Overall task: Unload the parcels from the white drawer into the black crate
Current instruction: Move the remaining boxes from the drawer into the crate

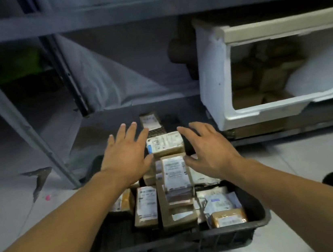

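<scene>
The left hand [125,152] hangs over the far end of the black crate [177,245], palm down, fingers straight and spread apart, holding nothing. The right hand [208,146] is level with it on the other side, fingers also apart and slightly bent, empty too. Between the two hands sits a small brown parcel [165,146] with a white printed label on top; whether either hand touches it cannot be told.

Just nearer the person lies a taller box [176,172] with a long white label, and around it the crate is packed with more brown cardboard parcels, most with white shipping labels, some wrapped in shiny tape. A pale plastic mailer [217,200] and a tan taped packet [229,218] lie at the crate's right end. The crate stands on a light tiled floor [293,162].

Further out to the right, the white drawer [214,77] sits tilted on the lowest level of a grey metal shelf [104,13], with blurred brown parcels inside.
</scene>
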{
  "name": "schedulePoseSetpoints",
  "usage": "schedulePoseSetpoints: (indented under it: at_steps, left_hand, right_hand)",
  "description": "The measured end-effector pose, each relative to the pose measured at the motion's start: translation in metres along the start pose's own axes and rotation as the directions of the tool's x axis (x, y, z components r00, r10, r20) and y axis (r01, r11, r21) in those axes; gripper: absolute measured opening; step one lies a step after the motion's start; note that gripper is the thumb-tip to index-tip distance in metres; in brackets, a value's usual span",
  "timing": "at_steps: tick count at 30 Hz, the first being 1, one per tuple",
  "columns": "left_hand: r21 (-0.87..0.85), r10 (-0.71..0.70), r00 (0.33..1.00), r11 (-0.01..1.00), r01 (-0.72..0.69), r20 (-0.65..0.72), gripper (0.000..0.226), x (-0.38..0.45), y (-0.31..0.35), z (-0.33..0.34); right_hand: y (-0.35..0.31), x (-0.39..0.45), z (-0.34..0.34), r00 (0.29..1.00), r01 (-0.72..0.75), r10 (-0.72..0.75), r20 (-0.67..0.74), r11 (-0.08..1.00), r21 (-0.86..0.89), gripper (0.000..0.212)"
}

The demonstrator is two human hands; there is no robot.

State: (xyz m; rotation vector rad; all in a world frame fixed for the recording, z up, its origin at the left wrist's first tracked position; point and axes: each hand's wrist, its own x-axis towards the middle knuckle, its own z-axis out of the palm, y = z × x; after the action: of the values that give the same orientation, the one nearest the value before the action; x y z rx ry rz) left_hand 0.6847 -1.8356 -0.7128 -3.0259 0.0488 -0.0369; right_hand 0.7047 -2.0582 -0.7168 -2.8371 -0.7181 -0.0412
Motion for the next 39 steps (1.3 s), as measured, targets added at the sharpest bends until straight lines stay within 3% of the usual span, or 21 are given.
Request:
schedulePoseSetpoints:
  at_steps: [9, 14, 24, 29, 31, 34, 37, 39]
  left_hand:
    - [-0.033, 0.295, 0.936, 0.951, -0.307, -0.193, 0.071, 0.052, 0.156, -0.057]
    - [-0.056, 0.381, 0.893, 0.913, -0.404, -0.241, 0.066, 0.096, 0.236, -0.071]
    - [-0.166, 0.271, 0.925, 0.932, -0.321, -0.268, 0.076, 0.252, 0.339, -0.051]
    - [-0.318, 0.194, 0.93, 0.901, -0.295, -0.314, 0.076, 0.333, 0.362, -0.047]
    - [-0.393, 0.176, 0.929, 0.869, -0.302, -0.325, 0.07, 0.362, 0.371, -0.044]
    - [-0.53, 0.173, 0.924, 0.776, -0.342, -0.341, 0.052, 0.392, 0.383, -0.044]
    - [-0.659, 0.101, 0.931, 0.68, -0.322, -0.351, 0.043, 0.415, 0.396, -0.046]
    - [-0.742, 0.038, 0.949, 0.614, -0.269, -0.312, 0.039, 0.428, 0.405, -0.048]
  right_hand:
    - [0.138, -0.047, -0.085, 0.979, -0.174, 0.155, -0.13, 0.973, -0.152, 0.074]
    - [0.228, -0.041, -0.113, 0.945, -0.292, 0.266, -0.189, 0.948, -0.125, 0.073]
    - [0.359, 0.051, -0.094, 0.903, -0.382, 0.363, -0.229, 0.923, -0.039, 0.075]
    - [0.414, 0.106, -0.097, 0.869, -0.414, 0.405, -0.283, 0.91, 0.028, 0.073]
    - [0.437, 0.128, -0.101, 0.849, -0.418, 0.419, -0.321, 0.905, 0.075, 0.067]
    - [0.473, 0.164, -0.106, 0.829, -0.325, 0.329, -0.452, 0.942, 0.09, 0.065]
    - [0.493, 0.19, -0.115, 0.86, -0.407, 0.375, -0.345, 0.913, -0.022, 0.046]
    - [0.502, 0.207, -0.118, 0.854, -0.43, 0.405, -0.328, 0.903, -0.004, 0.042]
